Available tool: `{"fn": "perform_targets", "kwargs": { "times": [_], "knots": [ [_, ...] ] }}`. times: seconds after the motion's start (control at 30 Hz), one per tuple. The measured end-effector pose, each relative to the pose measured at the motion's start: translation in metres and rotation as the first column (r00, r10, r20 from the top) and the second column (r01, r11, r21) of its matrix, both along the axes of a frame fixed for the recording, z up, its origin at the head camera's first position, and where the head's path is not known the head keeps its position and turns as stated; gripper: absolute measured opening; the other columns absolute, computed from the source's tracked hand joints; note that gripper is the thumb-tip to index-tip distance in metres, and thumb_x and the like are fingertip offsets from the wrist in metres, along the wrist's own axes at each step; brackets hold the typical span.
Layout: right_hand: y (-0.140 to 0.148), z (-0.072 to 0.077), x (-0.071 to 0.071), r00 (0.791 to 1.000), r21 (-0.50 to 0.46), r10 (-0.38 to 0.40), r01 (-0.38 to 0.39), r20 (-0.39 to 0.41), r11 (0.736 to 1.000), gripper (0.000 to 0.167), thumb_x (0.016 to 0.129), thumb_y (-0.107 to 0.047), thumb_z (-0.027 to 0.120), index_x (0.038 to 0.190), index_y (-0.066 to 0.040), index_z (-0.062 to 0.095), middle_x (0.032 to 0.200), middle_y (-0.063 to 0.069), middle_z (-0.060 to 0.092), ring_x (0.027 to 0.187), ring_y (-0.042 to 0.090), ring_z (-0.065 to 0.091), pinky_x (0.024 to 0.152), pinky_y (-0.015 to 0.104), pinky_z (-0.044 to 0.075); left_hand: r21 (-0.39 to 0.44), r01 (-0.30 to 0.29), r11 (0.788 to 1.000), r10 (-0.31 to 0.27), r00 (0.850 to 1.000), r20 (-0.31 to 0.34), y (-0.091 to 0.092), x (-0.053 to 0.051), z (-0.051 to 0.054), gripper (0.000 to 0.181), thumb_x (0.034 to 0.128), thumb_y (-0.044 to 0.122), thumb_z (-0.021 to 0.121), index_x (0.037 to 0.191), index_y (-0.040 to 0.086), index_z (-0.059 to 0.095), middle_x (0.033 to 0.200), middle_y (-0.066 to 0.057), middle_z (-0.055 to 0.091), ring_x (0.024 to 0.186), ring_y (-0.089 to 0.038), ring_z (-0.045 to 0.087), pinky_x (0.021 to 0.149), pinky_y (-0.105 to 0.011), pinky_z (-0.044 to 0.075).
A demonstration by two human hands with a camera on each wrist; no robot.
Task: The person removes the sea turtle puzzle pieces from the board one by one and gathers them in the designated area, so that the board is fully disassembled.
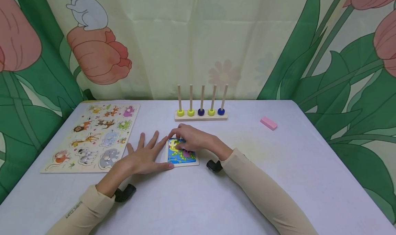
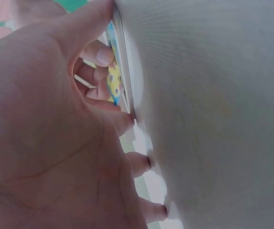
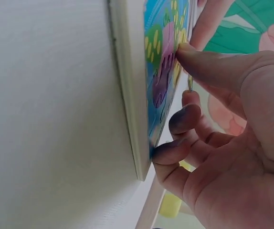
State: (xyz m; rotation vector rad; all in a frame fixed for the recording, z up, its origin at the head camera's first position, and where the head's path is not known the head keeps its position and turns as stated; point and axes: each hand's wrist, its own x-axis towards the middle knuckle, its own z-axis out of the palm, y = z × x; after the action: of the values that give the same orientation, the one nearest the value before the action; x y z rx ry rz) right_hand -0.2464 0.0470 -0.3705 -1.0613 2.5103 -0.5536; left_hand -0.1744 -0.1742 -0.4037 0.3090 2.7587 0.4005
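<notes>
A small jigsaw puzzle (image 1: 182, 158) with a blue, yellow and green cartoon picture lies in a pale wooden frame on the table. My right hand (image 1: 195, 138) reaches over it from the right. Its thumb and a finger pinch a yellow-and-blue puzzle piece (image 2: 114, 83) at the far left corner, which looks slightly tilted. Other fingertips of that hand rest along the frame's far side. My left hand (image 1: 143, 159) lies spread at the left of the puzzle, thumb and index finger touching the frame's edge and the other fingertips on the table. The right hand hides part of the picture.
A large animal puzzle board (image 1: 89, 138) lies at the left, close to the left hand. Behind the small puzzle stands a wooden peg rack (image 1: 201, 118) with yellow and dark blue beads. A pink block (image 1: 268, 123) lies to the right. A printed curtain hangs behind the table.
</notes>
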Motion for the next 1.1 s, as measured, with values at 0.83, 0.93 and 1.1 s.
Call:
{"fn": "perform_targets", "kwargs": {
  "times": [0.83,0.93,1.1],
  "knots": [
    [0.035,0.007,0.003,0.998,-0.002,-0.05,0.05,-0.032,0.999,0.037,0.103,-0.017,0.068,0.139,-0.023,0.067,0.128,0.007,0.06,0.109,0.021,0.059,0.094,0.036,0.052,-0.013,0.0,1.0,0.0,1.0,-0.003,-0.001,-0.004,-0.006,0.121,0.0761,0.098,0.054,0.171,0.032,0.017,0.181,-0.012,-0.004,0.16,-0.059,-0.016,0.11,-0.093,-0.008],
    [0.045,0.008,0.003,0.997,-0.01,-0.06,0.06,-0.041,0.998,0.037,0.102,-0.016,0.068,0.139,-0.024,0.068,0.127,0.007,0.059,0.105,0.021,0.057,0.09,0.034,0.051,-0.014,0.0,1.0,0.0,1.0,0.002,0.0,-0.002,-0.003,0.121,0.0764,0.098,0.054,0.171,0.032,0.017,0.181,-0.013,-0.004,0.16,-0.06,-0.015,0.11,-0.093,-0.008],
    [0.064,0.009,0.004,0.995,-0.023,-0.076,0.075,-0.058,0.997,0.038,0.1,-0.013,0.067,0.138,-0.022,0.069,0.124,0.007,0.06,0.102,0.021,0.057,0.088,0.032,0.05,-0.012,0.0,1.0,0.0,1.0,0.008,0.003,0.001,0.003,0.118,0.079,0.093,0.057,0.171,0.032,0.017,0.181,-0.012,-0.005,0.16,-0.059,-0.016,0.11,-0.093,-0.008]
  ]
}}
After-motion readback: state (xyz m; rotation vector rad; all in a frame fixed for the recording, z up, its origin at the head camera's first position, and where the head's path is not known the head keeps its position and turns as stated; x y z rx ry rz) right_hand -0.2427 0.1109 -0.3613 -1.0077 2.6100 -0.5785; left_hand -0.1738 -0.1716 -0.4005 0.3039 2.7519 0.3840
